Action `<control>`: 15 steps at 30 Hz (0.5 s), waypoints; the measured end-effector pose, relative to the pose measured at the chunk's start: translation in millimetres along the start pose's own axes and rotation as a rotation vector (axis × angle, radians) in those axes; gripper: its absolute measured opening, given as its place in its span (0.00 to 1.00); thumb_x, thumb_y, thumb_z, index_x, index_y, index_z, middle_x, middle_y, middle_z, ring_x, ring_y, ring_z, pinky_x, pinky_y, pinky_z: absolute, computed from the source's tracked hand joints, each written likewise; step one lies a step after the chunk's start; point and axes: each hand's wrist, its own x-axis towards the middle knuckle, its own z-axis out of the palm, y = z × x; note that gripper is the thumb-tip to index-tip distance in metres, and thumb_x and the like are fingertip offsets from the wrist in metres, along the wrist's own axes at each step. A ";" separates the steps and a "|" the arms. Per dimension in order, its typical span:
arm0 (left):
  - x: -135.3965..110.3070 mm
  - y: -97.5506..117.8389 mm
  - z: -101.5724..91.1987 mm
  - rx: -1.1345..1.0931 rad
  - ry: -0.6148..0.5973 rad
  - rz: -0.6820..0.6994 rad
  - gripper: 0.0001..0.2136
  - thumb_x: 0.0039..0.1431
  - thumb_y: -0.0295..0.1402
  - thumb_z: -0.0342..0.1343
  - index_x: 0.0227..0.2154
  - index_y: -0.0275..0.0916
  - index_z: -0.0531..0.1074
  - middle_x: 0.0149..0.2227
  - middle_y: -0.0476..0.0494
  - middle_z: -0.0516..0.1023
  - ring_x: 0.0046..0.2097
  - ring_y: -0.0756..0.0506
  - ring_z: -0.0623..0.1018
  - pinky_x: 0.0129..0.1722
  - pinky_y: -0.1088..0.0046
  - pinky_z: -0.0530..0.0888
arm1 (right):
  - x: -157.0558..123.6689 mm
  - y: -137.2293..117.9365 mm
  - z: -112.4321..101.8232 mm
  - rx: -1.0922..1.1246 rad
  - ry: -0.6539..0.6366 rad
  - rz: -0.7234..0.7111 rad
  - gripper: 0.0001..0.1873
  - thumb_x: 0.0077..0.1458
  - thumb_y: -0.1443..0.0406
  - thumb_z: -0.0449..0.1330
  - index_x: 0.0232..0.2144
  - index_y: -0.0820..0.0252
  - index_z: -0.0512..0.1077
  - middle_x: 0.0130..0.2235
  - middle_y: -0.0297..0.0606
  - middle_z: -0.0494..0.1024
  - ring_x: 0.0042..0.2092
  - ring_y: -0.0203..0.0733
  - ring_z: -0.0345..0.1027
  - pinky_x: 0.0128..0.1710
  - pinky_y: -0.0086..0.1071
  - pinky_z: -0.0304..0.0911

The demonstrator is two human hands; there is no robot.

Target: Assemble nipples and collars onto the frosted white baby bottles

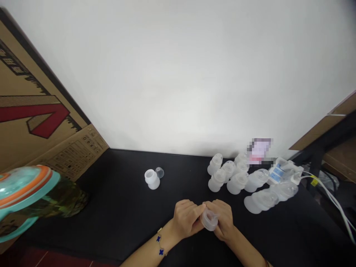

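Gripping one translucent plastic cup (209, 219) over the near part of the black table (119, 215), the left hand (187, 217) and right hand (224, 219) close their fingers around it, seemingly mid-assembly, which calls for steady, even pressure.

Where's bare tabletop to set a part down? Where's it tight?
Free: table between teal-lidded container and lone white part; also between that part and the bottle cluster. Tight: right side, cluster, white device, cables. Left hand and right hand grip a clear part.
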 end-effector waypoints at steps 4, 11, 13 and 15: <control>-1.8 -0.2 1.3 0.001 0.000 0.026 0.11 0.67 0.32 0.46 0.48 0.33 0.66 0.23 0.49 0.76 0.20 0.49 0.74 0.23 0.73 0.68 | 0.0 -0.7 1.3 0.018 0.030 0.022 0.16 0.64 0.63 0.46 0.48 0.59 0.69 0.26 0.39 0.77 0.22 0.42 0.66 0.23 0.34 0.58; -1.1 2.0 1.7 0.059 0.009 -0.016 0.09 0.67 0.33 0.48 0.45 0.36 0.67 0.21 0.51 0.75 0.19 0.50 0.73 0.23 0.73 0.67 | -3.2 0.0 3.6 0.068 -0.020 0.123 0.19 0.66 0.58 0.43 0.40 0.58 0.72 0.25 0.38 0.76 0.22 0.41 0.66 0.24 0.35 0.58; -0.1 3.2 2.2 0.046 0.010 -0.061 0.07 0.65 0.33 0.50 0.43 0.36 0.68 0.20 0.52 0.74 0.19 0.51 0.72 0.23 0.74 0.66 | -4.2 -0.1 4.1 0.077 -0.044 0.153 0.21 0.66 0.56 0.42 0.35 0.56 0.72 0.25 0.38 0.75 0.23 0.41 0.67 0.25 0.35 0.59; 0.7 4.3 2.8 0.028 0.018 -0.111 0.07 0.64 0.34 0.53 0.40 0.37 0.69 0.19 0.53 0.73 0.18 0.51 0.71 0.22 0.74 0.65 | -4.4 -0.4 5.1 0.100 -0.040 0.148 0.21 0.66 0.56 0.41 0.32 0.56 0.70 0.24 0.37 0.74 0.23 0.41 0.66 0.25 0.34 0.59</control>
